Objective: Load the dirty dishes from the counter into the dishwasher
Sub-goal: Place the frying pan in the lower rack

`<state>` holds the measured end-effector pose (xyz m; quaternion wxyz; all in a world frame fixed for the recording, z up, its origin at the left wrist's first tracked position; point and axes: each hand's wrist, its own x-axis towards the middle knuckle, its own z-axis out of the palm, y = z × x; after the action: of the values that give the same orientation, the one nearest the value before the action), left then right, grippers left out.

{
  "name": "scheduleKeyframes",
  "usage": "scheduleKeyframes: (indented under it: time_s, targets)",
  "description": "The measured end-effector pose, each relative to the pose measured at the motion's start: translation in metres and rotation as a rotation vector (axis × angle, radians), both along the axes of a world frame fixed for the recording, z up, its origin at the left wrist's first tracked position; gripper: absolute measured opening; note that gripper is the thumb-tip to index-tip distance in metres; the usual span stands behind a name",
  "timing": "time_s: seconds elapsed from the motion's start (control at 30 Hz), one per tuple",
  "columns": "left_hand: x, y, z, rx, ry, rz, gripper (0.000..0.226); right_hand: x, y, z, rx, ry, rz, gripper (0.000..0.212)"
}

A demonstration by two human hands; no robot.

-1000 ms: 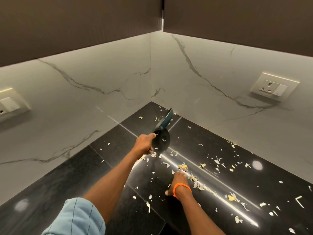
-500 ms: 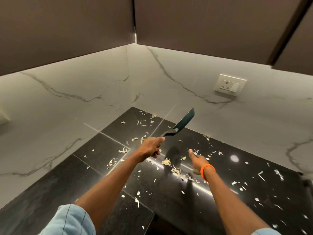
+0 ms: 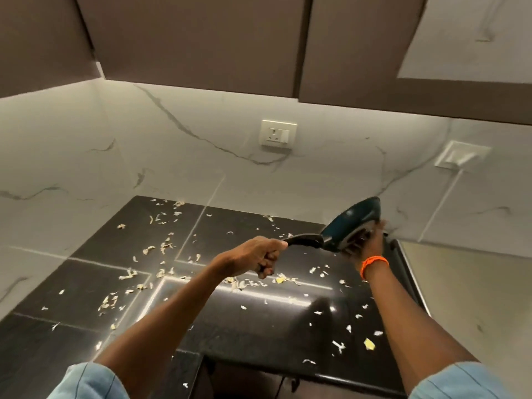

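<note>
Glossy black counter (image 3: 259,326); left hand (image 3: 256,259) fisted on pan (image 3: 349,226) handle; right hand's (image 3: 370,240) grip unclear

**A:** what kind of room is this?

**B:** home kitchen for sure. Glossy black countertop (image 3: 259,321) in a corner, white marble-look backsplash (image 3: 86,156) on the far and left walls, brown wall cabinets (image 3: 201,38) overhead with lighting underneath.

**A:** anything else?

**B:** a wall socket (image 3: 278,133) on the far wall, pale food scraps (image 3: 167,246) scattered over the counter, and a teal frying pan (image 3: 351,223) on the right.
</note>
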<state>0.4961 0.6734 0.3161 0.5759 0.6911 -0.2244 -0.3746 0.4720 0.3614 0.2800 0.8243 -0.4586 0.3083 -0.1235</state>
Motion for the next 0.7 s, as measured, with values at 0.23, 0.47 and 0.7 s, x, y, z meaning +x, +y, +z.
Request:
scheduleKeyframes:
  time_s: [0.23, 0.47, 0.7]
  targets:
    - [-0.057, -0.063, 0.000, 0.077, -0.016, -0.141, 0.040, -0.096, -0.076, -0.001, 0.213, -0.134, -0.165, 0.061]
    - [-0.137, -0.150, -0.028, 0.113, 0.008, 0.116, 0.051, -0.197, -0.143, -0.029, 0.181, -0.033, -0.233, 0.065]
    - [-0.243, -0.229, -0.081, 0.122, 0.127, 0.444, 0.054, -0.316, -0.184, -0.066, 0.177, 0.098, -0.393, 0.069]
